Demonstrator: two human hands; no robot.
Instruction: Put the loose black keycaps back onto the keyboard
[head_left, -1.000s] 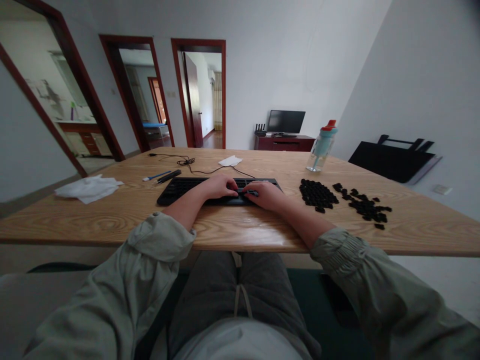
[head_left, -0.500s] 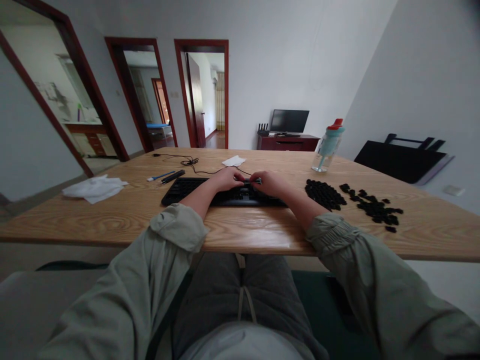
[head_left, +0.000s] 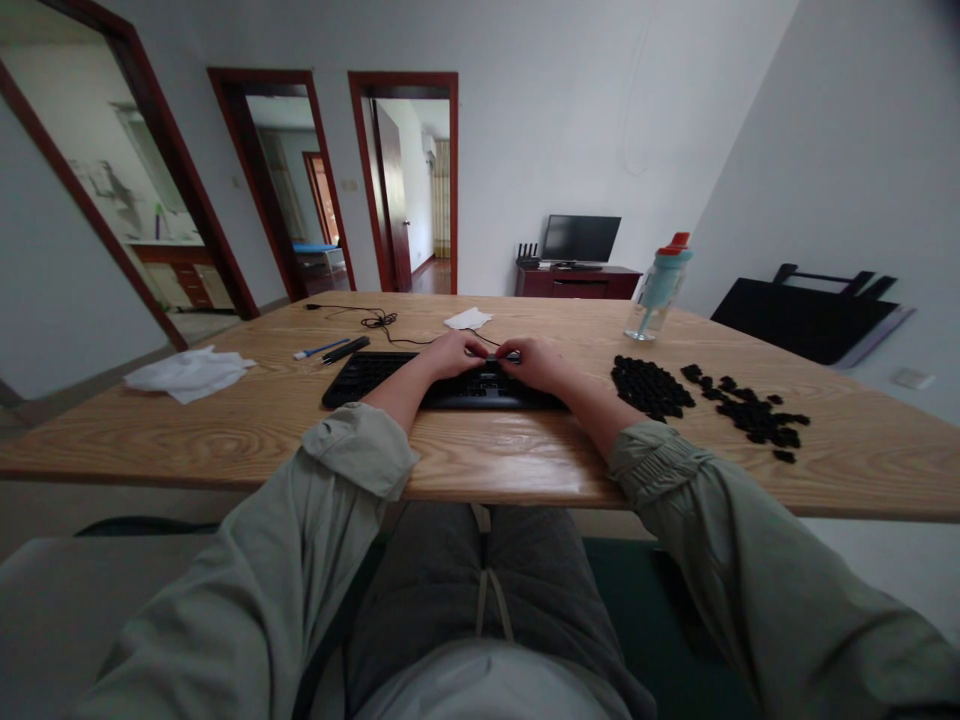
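A black keyboard (head_left: 358,378) lies lengthwise in front of me, with a stretch near its middle showing no keycaps. My left hand (head_left: 456,354) and my right hand (head_left: 534,363) meet over the back edge of that stretch, fingers curled and fingertips nearly touching. Whatever the fingers pinch is too small and too covered to make out. Part of the keyboard is hidden beneath both wrists. To the right of my right forearm sit black keycaps in a dense cluster (head_left: 651,388) and a looser scatter (head_left: 757,412).
A clear bottle with a red lid (head_left: 657,290) stands behind the keycaps. Left of the keyboard lie a blue-handled brush (head_left: 321,350), dark slim tools (head_left: 346,350) and white tissue (head_left: 189,373). More tissue (head_left: 469,318) and the coiled cable (head_left: 379,320) are at the back.
Both hands stay over the same spot on the keyboard, with slight finger shifts. The right fingertips have moved slightly left, closer to the left ones. The view has tilted a little.
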